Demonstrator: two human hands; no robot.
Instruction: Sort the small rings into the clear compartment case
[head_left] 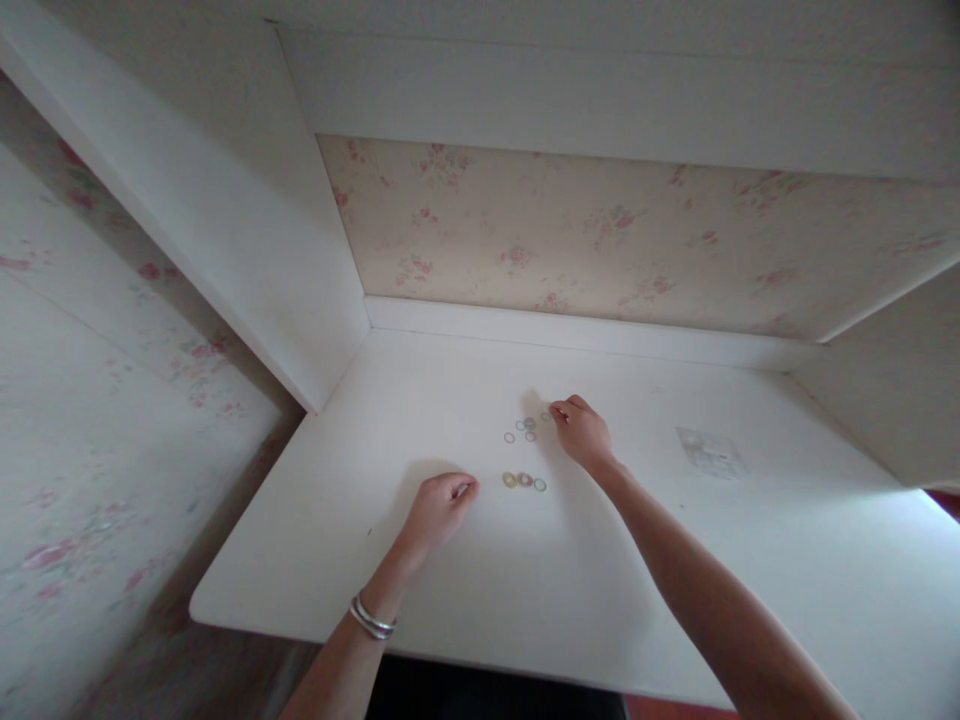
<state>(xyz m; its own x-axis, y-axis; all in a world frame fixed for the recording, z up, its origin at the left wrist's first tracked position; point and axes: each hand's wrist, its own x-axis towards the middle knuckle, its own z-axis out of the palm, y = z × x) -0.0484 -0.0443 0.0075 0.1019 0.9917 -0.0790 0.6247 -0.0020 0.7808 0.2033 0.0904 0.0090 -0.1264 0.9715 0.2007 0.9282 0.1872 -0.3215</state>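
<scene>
Several small thin rings lie on the white tabletop [480, 570] between my two hands. In the farther cluster are pale grey rings [509, 438]. The nearer row has a yellow ring [510, 480], a pinkish ring [526, 480] and a green ring [540, 485]. My right hand [585, 432] is closed in a pinch at the far cluster, its fingertips beside one pale ring [546, 417]; whether they grip anything is too small to tell. Left of the coloured row, my left hand [441, 508] is closed, thumb against fingers, with nothing visible in it.
A clear plastic packet [710, 454] lies on the right of the table. White panels [247, 200] stand at the left and right, with an overhead panel [600, 110] across the back. A silver bangle [373, 617] circles my left wrist.
</scene>
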